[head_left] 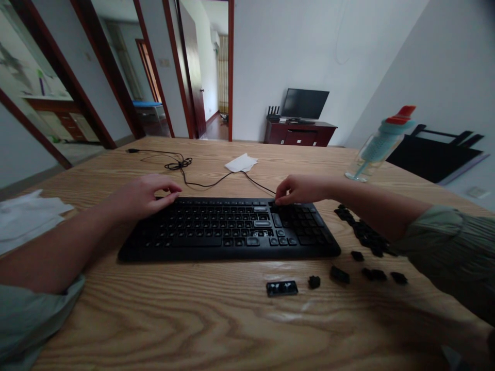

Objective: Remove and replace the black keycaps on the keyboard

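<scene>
A black keyboard (pixel 201 254) lies flat on the wooden table (pixel 185 314); many of its key positions are bare, while several keycaps sit at its right part. At its back left corner is my left hand (pixel 141 197), thumb and forefinger nearly meeting over the rear edge. My right hand (pixel 291 189) reaches the upper right of the keys with fingers pinched together against the keyboard; what lies between the fingertips is hidden. In front lie a long black keycap (pixel 282 288) turned underside up, a small keycap (pixel 314 282) and another keycap (pixel 340 274).
A pile of loose black keycaps (pixel 367 234) lies under my right forearm. A bottle with a red lid (pixel 381 141) stands behind that arm. The keyboard's cable (pixel 201 184) runs across the back, near a white tissue (pixel 241 163). More white tissues (pixel 29 219) lie far left.
</scene>
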{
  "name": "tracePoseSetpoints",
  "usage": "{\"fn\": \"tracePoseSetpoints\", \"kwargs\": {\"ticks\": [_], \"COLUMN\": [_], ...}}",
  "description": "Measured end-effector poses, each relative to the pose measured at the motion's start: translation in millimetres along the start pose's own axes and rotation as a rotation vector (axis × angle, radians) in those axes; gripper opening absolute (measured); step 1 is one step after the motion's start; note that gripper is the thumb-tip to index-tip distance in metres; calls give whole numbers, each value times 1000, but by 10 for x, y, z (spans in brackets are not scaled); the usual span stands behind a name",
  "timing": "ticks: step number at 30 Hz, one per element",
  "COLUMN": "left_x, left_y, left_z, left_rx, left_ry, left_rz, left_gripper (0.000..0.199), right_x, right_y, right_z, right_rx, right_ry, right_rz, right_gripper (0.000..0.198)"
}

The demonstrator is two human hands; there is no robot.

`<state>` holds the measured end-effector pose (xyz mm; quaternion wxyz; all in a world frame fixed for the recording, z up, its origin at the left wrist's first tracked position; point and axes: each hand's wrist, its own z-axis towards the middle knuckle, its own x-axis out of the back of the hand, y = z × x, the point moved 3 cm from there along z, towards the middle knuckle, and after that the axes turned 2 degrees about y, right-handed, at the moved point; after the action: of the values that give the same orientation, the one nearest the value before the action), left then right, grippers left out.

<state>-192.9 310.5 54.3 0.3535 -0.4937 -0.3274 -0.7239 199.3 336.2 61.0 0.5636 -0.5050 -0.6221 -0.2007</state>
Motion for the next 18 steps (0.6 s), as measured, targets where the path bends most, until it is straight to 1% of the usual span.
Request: {"fn": "tracePoseSetpoints", "kwargs": {"ticks": [5, 11, 14, 18], "left_x": [28, 39, 36, 38], "left_y": [22, 54, 55, 46], "left_z": [-4, -7, -12, -24], "left_rx": [16, 0, -19, -28], "left_ry": [2, -21, -35, -25], "left_rz": [-3, 9, 22, 25], "left_gripper": [42, 40, 38, 37], "right_x": [40, -27, -62, -61], "right_y": [-76, -193, -226, -216], "right_z": [-111, -247, -248, -218], "right_rx": [73, 89, 105, 80], "right_ry": [105, 88, 86, 105], "right_rz": [-31, -84, -83, -92], "right_gripper": [31, 35, 37, 35]}}
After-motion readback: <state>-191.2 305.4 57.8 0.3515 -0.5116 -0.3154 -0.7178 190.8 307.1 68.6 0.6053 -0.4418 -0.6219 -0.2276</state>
